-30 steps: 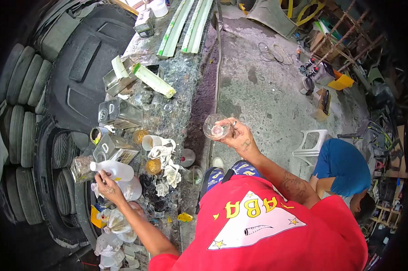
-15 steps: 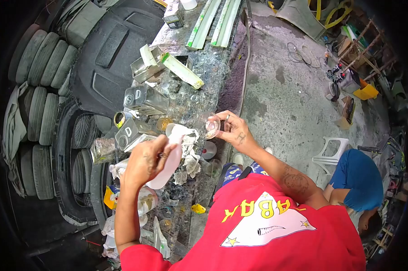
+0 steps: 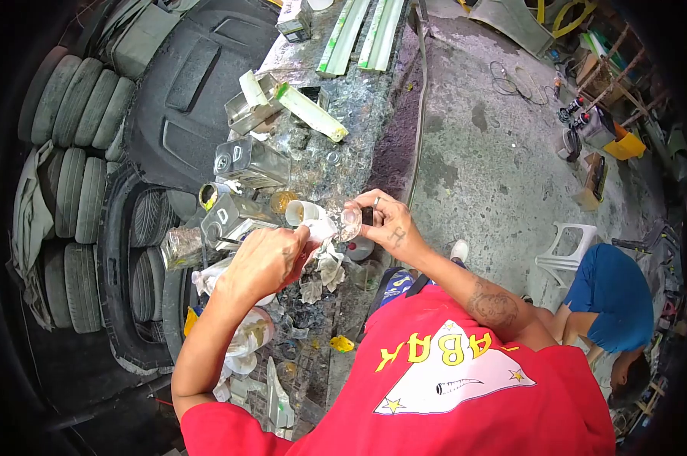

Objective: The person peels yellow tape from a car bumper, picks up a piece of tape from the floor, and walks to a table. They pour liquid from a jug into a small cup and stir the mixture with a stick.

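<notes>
My left hand (image 3: 267, 262) is closed around a whitish plastic bottle (image 3: 322, 229), mostly hidden behind the fingers, its visible end close to my right hand. In my right hand (image 3: 389, 226), thumb and fingers grip a small clear plastic cup (image 3: 349, 222) by its side. Just behind the bottle stands a white cup (image 3: 303, 213), with an amber-coloured container (image 3: 283, 201) beside it. Crumpled white rags (image 3: 330, 267) lie below the two hands on the stained workbench (image 3: 351, 144).
Metal cans (image 3: 250, 162) and an open tin (image 3: 210, 196) stand left of my hands. Farther along the bench are a green-marked strip (image 3: 311, 112) and long pale strips (image 3: 377, 34). Tyres (image 3: 81, 197) are stacked at left. A person in blue (image 3: 617, 296) sits near a white plastic chair (image 3: 568, 254).
My left hand has turned and brought the bottle nearer the clear cup; the bottle's body now shows much less. My right hand stays nearly in place with the cup.
</notes>
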A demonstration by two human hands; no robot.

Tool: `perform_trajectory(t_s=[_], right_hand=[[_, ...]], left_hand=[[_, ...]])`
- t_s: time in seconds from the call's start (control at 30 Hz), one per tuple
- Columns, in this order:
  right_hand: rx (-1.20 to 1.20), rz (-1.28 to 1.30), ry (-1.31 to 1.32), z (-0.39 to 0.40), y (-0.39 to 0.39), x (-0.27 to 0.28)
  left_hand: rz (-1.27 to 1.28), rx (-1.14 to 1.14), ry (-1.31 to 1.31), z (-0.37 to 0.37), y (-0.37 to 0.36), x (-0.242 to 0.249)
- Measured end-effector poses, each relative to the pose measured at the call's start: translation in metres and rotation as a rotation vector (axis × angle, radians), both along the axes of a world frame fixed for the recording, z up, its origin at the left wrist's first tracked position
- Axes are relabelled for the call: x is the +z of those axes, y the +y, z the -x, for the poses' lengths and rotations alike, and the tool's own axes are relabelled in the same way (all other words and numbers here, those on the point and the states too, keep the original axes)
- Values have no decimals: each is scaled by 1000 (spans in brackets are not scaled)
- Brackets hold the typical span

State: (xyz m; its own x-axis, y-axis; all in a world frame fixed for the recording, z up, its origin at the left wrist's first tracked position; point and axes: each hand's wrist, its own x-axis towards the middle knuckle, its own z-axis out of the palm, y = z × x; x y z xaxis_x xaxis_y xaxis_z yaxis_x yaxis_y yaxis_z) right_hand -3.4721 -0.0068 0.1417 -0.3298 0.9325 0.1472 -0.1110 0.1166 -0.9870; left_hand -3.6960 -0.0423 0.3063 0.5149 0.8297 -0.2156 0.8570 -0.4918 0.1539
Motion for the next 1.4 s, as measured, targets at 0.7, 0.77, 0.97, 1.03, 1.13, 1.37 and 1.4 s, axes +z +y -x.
perform_trajectory(t_s=[0.7, 0.77, 0.97, 1.03, 1.13, 1.37, 1.4], right_hand=[[57, -2, -52, 2, -14, -12], [78, 57, 2, 4, -15, -13], [82, 57, 39, 7, -11, -4], [91, 76, 24, 13, -6, 4], [100, 23, -36, 21, 2, 15], [158, 27, 1, 39, 3, 10], [158, -6, -25, 42, 3, 11]], left_hand=[[12, -32, 106, -4, -7, 4], [6, -20, 104, -3, -9, 4], [-32, 119, -36, 1, -18, 1], [-56, 178, -105, 8, -24, -1], [-78, 247, -169, 19, -34, -11], [-97, 279, -160, 35, -54, -11], [-99, 291, -159, 37, -56, -12]])
